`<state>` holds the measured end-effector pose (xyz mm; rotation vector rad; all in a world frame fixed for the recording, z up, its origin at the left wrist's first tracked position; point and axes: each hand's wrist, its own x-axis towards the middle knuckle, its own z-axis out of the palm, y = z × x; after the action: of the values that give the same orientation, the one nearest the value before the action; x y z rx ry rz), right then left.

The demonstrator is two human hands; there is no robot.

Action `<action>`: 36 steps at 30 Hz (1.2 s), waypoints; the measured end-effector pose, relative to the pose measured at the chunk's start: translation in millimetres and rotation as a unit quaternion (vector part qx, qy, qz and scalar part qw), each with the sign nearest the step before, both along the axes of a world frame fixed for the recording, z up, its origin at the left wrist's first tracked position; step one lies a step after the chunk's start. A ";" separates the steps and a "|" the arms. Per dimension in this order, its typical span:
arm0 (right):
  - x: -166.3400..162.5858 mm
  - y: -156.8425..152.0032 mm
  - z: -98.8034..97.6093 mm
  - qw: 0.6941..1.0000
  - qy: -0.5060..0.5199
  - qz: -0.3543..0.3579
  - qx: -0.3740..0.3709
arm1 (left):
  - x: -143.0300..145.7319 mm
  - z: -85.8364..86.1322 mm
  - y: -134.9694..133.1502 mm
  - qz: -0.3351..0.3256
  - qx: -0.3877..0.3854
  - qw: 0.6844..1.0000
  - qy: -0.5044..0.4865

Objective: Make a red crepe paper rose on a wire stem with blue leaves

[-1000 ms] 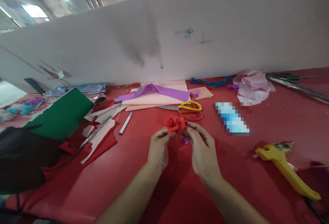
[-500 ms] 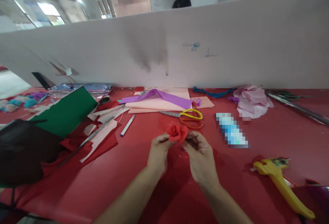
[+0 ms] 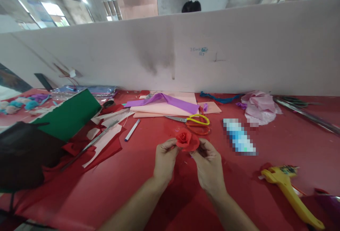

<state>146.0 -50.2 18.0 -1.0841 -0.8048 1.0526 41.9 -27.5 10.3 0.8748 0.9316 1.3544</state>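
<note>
Between my hands, above the red tabletop, is a red paper flower shaped like a rose, with a tight curled centre and a wider petal on its right. My left hand pinches its left underside with thumb and fingers. On the other side my right hand grips the petal's lower right edge between thumb and forefinger. The flower's base is hidden by the fingers. Just beyond it lie scissors with one yellow and one red-orange handle loop. A white marker pen rests to the left.
A yellow hot glue gun lies at the right. Purple paper strips cover peach sheets at the back. Pink crumpled paper sits right. At left are a green board, paper scraps and a dark bag. A white partition stands behind.
The flower has shifted slightly right, and its right-hand petal now spreads wider and flatter. Both hands keep hold of it. The camera view has tilted a little.
</note>
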 end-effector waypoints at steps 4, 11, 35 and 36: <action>0.0 0.3 -3.2 1.000 0.003 0.013 0.004 | -0.4 -2.3 1.0 0.008 0.009 1.000 0.013; 2.7 -0.4 -6.6 0.998 -0.045 0.031 0.022 | -2.2 1.7 0.1 0.019 0.020 0.998 0.048; 7.0 -2.0 -5.6 0.988 -0.150 0.021 0.035 | -5.7 2.0 -1.7 0.023 0.120 0.977 0.172; 7.3 -2.2 -5.3 0.987 -0.157 0.022 0.037 | -6.1 2.8 -1.7 0.029 0.125 0.975 0.181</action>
<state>153.4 -52.4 12.7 -1.1890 -1.1156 0.8920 35.7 -29.2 13.1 1.3282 1.0831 1.4070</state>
